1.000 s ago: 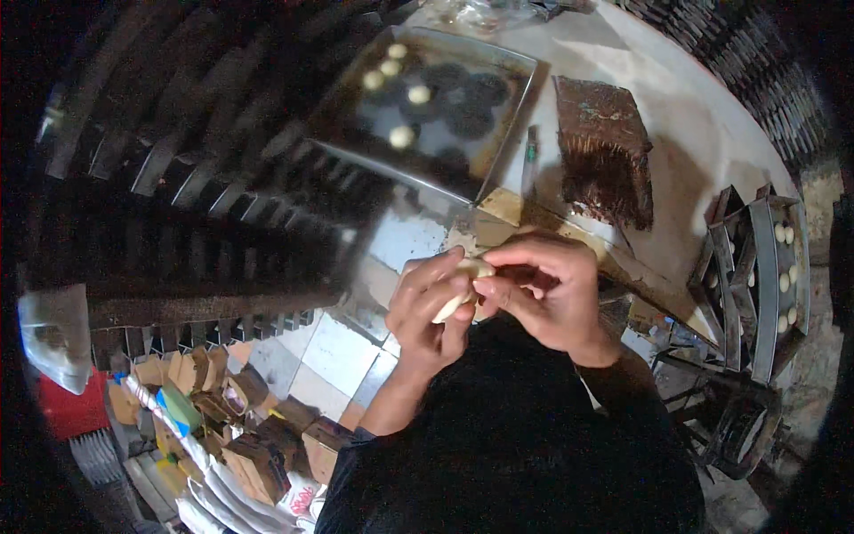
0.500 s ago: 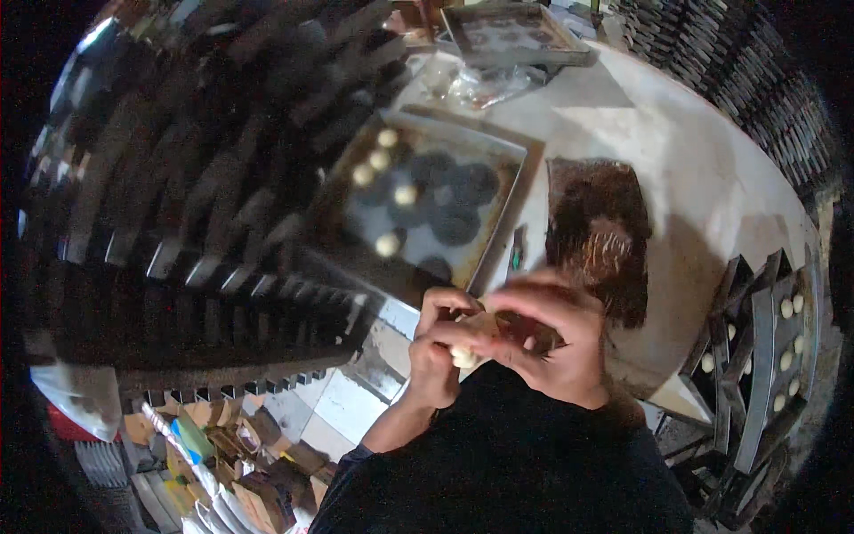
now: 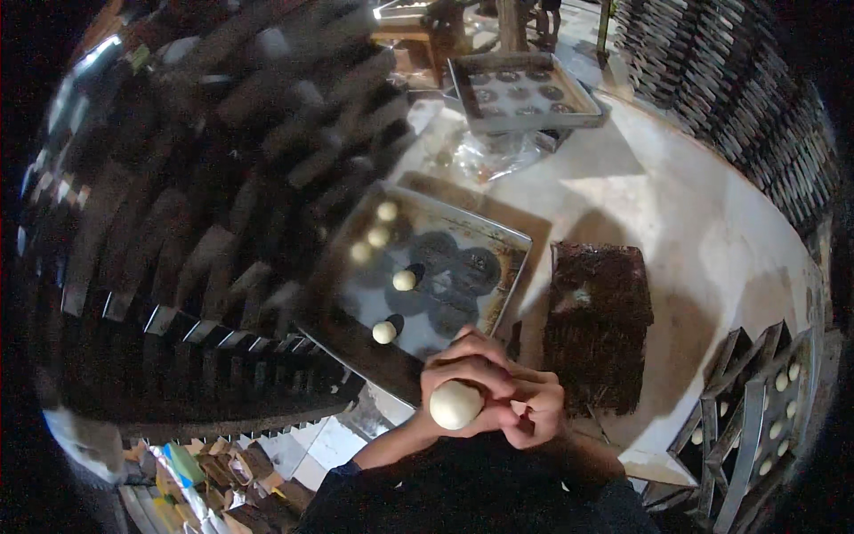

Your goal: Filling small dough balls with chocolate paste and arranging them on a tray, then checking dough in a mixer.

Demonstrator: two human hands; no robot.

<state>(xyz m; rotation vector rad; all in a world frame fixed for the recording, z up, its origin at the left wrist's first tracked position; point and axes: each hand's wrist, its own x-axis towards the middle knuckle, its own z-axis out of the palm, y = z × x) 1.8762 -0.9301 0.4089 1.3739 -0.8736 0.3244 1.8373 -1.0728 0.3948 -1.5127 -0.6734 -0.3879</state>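
My left hand (image 3: 454,374) is curled round pale dough, and a smooth round ball (image 3: 456,405) of it bulges out between thumb and forefinger. My right hand (image 3: 534,409) is closed and pressed against the left one on its right side; what its fingers hold is hidden. Just beyond both hands lies a metal tray (image 3: 519,276) with dark round patches and several small dough balls (image 3: 404,280). To the right of that tray is a dark, worn, flat slab (image 3: 596,320), partly frayed.
Stacked dark trays (image 3: 178,151) rise on the left, more stacks (image 3: 694,80) at back right. Another tray (image 3: 525,120) and a plastic bag (image 3: 498,156) stand farther back on the pale table (image 3: 676,196). Tilted trays (image 3: 756,427) with dough balls are at right, boxes (image 3: 249,472) lower left. A person's legs (image 3: 547,22) show far back.
My view has tilted up, so the table sits lower in the picture. My hands have closed together, and a rounded ball of dough now bulges from the left fist.
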